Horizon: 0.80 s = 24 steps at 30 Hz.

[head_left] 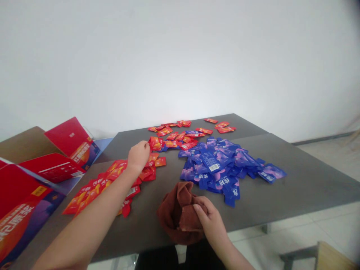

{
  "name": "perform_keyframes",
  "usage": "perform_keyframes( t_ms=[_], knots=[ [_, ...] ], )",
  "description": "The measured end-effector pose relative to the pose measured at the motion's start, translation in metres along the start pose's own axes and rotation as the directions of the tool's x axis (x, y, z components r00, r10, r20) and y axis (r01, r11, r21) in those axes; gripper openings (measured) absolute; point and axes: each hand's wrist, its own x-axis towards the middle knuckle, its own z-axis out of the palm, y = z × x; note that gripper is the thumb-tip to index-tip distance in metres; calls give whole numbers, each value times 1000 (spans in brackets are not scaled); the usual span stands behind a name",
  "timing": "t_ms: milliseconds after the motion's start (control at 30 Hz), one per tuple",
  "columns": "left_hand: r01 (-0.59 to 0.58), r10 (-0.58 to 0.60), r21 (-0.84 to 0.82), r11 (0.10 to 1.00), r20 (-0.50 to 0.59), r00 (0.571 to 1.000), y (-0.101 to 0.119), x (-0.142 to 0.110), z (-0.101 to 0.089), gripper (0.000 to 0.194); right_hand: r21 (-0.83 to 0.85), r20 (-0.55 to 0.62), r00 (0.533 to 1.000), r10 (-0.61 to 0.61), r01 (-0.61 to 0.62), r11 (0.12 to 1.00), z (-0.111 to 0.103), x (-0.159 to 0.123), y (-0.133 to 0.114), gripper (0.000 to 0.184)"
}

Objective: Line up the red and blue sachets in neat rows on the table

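Note:
My left hand [138, 156] reaches across the dark grey table [270, 187], its fingertips pinching the edge of a red sachet [155, 143]. Beneath that arm lies a spread of red snack sachets [108, 183]. My right hand [210, 221] grips a crumpled reddish-brown towel [177, 217] at the near table edge. Just beyond the towel lies a heap of blue-purple sachets [216, 163], some with barcodes. More red sachets [171, 133] are scattered at the far side, partly overlapping the blue ones.
Open cardboard boxes with red printed cartons [70, 144] stand at the left, beside the table. A white wall rises behind the table. A wooden chair [323, 257] stands at the lower right on the tiled floor.

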Motion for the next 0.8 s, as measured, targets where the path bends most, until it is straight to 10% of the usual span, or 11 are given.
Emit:
perform_keyframes(
  t_ms=[233,400,533,700,800],
  knots=[
    [70,-97,-705,705,1,995,2,-129,-12,34,-73,-209,936,-284,275,959,27,-3,-37,28],
    [66,66,-858,509,115,991,33,-198,-19,39,-162,-49,941,-334,322,933,56,19,-55,21],
    [68,108,-855,514,143,984,7,-220,-44,21,-19,-143,977,-159,158,987,50,49,-46,22],
    [248,2,-961,120,250,968,-8,-229,-51,28,416,-27,999,27,-13,909,60,52,-31,45],
    [371,-44,-928,41,369,928,1,-213,-37,34,407,38,997,67,-77,910,78,35,-26,57]
  ],
)
